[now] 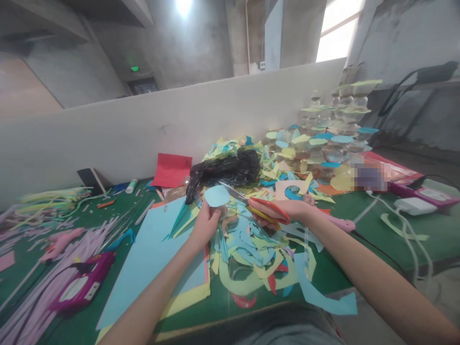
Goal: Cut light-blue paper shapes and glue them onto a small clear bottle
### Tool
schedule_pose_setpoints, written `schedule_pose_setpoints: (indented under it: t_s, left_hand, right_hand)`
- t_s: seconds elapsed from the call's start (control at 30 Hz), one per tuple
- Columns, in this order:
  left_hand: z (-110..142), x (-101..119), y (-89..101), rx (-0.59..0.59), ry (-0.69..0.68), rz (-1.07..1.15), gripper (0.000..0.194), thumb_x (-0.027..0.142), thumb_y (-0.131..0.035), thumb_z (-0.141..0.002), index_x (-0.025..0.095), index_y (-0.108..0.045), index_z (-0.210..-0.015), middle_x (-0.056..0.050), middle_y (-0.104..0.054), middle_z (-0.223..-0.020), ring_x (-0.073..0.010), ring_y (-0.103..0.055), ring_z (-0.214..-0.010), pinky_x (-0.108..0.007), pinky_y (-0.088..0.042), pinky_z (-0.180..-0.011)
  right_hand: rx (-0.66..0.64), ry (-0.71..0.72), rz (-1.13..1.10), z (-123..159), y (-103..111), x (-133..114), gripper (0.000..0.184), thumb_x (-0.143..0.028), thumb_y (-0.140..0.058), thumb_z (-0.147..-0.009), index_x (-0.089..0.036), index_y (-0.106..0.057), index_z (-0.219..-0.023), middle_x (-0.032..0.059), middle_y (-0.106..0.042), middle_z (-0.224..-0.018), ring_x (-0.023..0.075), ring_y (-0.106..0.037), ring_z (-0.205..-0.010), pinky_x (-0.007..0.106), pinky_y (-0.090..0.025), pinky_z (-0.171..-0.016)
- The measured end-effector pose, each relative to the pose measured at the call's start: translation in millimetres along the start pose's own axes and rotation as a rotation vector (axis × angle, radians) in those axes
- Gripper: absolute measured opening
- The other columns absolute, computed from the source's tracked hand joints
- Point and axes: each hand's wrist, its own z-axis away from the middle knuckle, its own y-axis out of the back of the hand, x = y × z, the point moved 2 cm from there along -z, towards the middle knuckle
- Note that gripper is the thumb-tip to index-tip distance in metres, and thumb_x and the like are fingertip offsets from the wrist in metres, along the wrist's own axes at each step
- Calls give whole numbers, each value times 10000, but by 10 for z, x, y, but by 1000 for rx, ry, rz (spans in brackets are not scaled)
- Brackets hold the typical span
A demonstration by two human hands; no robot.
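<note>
A pale blue paper disc (217, 196) is pinched between the thumb and fingers of my left hand (207, 221); something roundish shows just beneath it, too blurred to name. My right hand (268, 214) grips a pair of scissors (275, 209) with red and yellow handles. Its blades point up and left, their tips close behind the disc's right edge. Under both hands lies a heap of curled paper scraps (247, 244) in light blue, yellow and green. To the left of my left hand rests a stack of coloured paper with a blue sheet (147, 268) on top.
A black plastic bag (226, 168) sits behind my hands against more scraps. Stacked clear cups with paper discs (332, 139) stand at back right. A pink glue gun (336, 223), cords and a purple device (426, 192) are right; pipe cleaners (72, 273) and another purple device (84, 282) are left.
</note>
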Motion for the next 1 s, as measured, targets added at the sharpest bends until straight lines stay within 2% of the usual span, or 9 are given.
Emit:
schedule_pose_setpoints:
  t_s: [0.13, 0.27, 0.43, 0.57, 0.63, 0.83, 1.0]
  left_hand:
    - [6, 22, -11, -39, -5, -6, 244, 233, -445, -843, 182, -550, -1058, -55, -652, -973, -241, -589, -1036, -391, -456, -932]
    - [5, 33, -1, -40, -8, -18, 256, 230, -439, -846, 176, -561, -1064, -59, -656, -1001, -228, -603, -977, -377, -474, -896]
    - [-8, 5, 2, -35, 3, -36, 222, 269, -445, -860, 174, -565, -1021, -59, -659, -975, -235, -605, -979, -377, -477, -892]
    - [-14, -34, -6, -21, 15, -25, 264, 245, -435, -862, 167, -540, -1091, -70, -654, -1028, -238, -599, -1024, -391, -462, -926]
    - [-11, -38, -7, -15, 13, -25, 302, 231, -433, -864, 170, -526, -1145, -70, -652, -1048, -236, -593, -1039, -396, -453, -943]
    - [16, 49, -31, -60, 6, 4, 351, 231, -417, -874, 178, -511, -1208, -70, -648, -1071, -217, -598, -1016, -359, -471, -906]
    - [-6, 78, -56, -114, -46, -86, 261, 205, -406, -850, 165, -580, -1040, -68, -652, -996, -217, -595, -948, -368, -481, -869]
  right_hand:
    - [-26, 1, -13, 14, -7, -21, 523, -688, -304, -920, -209, -443, -763, -13, -443, -633, 121, -426, -495, 301, -377, -508]
    - [-29, 28, 0, 7, 3, 0, 504, -657, -292, -941, -211, -436, -754, -33, -414, -604, 116, -416, -478, 295, -379, -508]
    - [-24, 148, 98, -11, 27, 36, 512, -558, -265, -991, -211, -426, -651, -31, -439, -506, 109, -410, -434, 274, -361, -482]
    - [56, 176, 201, 12, 7, -23, 582, -560, -226, -995, -235, -326, -522, -39, -352, -376, 94, -313, -363, 265, -308, -438]
    - [100, 164, 224, 21, -8, -45, 607, -585, -239, -983, -240, -296, -488, -33, -344, -357, 91, -317, -359, 261, -305, -432]
    - [153, 204, 191, 7, -6, -38, 549, -552, -291, -988, -235, -315, -541, -43, -359, -365, 90, -344, -360, 247, -300, -414]
    - [158, 176, 163, -6, 0, -64, 549, -502, -299, -999, -237, -275, -519, -46, -347, -378, 76, -303, -354, 248, -257, -395]
